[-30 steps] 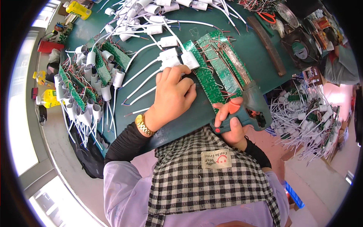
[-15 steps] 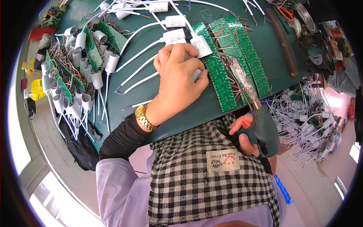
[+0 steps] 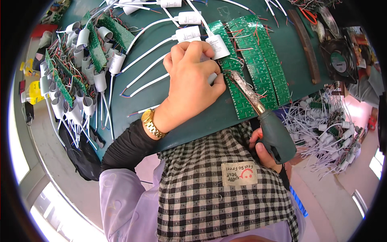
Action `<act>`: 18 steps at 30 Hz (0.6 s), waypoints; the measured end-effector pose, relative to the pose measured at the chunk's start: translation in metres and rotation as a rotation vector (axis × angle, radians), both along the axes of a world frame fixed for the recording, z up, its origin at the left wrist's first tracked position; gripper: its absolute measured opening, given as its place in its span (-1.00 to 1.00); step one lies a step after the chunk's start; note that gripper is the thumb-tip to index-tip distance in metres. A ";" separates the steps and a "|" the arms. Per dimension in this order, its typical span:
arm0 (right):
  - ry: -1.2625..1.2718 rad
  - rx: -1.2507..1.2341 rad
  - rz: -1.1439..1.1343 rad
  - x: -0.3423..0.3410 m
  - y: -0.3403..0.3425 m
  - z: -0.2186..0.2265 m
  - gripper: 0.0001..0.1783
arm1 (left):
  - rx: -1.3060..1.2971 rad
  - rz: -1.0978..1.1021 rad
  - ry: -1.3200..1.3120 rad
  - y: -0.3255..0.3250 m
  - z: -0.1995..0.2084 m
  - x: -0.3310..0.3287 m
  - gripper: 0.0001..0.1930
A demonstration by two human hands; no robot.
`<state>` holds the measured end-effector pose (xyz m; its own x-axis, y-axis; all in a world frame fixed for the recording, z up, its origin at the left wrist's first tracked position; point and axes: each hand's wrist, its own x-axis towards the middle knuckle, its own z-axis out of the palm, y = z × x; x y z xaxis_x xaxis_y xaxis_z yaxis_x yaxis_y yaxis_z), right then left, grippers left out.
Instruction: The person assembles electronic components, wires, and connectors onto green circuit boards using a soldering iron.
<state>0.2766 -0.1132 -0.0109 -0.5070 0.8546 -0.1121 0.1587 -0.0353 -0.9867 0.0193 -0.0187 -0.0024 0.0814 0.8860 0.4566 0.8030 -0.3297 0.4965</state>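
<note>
My left hand (image 3: 193,78) is closed at the left edge of the nearest green circuit board strip (image 3: 243,108), its fingers pinched round a white plastic housing (image 3: 212,77) that they mostly cover. Just above those fingers lies another white housing with a cable (image 3: 218,46), overlapping the strip. My right hand (image 3: 267,152) grips the dark green handle of a soldering iron (image 3: 249,94). The iron's metal shaft slants up and left across the strip, with its tip beside my left fingertips. Whether the tip touches anything cannot be made out.
Two more circuit board strips (image 3: 268,64) lie to the right, with thin red wires. White cabled housings (image 3: 188,17) are spread beyond my left hand. Heaps of wired assemblies stand at left (image 3: 82,76) and lower right (image 3: 326,133). A brown bar (image 3: 303,46) and black fan (image 3: 338,60) sit far right.
The soldering iron has swung left and its tip has come down toward the left strip, close to my left fingertips. My left hand keeps its pinch in nearly the same place.
</note>
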 end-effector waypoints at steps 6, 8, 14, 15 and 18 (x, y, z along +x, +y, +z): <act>-0.024 -0.057 -0.100 -0.011 -0.002 0.007 -0.76 | -0.015 0.014 0.014 -0.001 0.000 0.000 -0.92; -0.029 -0.085 -0.185 -0.010 -0.002 0.007 -0.84 | -0.010 0.013 0.007 -0.001 -0.001 0.001 -0.92; 0.018 -0.097 -0.032 0.001 -0.001 0.011 -0.55 | -0.002 0.011 0.017 -0.001 0.000 0.000 -0.92; -0.003 -0.092 -0.044 0.001 -0.001 0.013 -0.54 | -0.002 0.012 0.016 -0.002 0.000 0.000 -0.92; -0.010 -0.079 -0.062 0.000 -0.004 0.008 -0.53 | -0.026 0.013 0.043 -0.003 0.000 -0.001 -0.89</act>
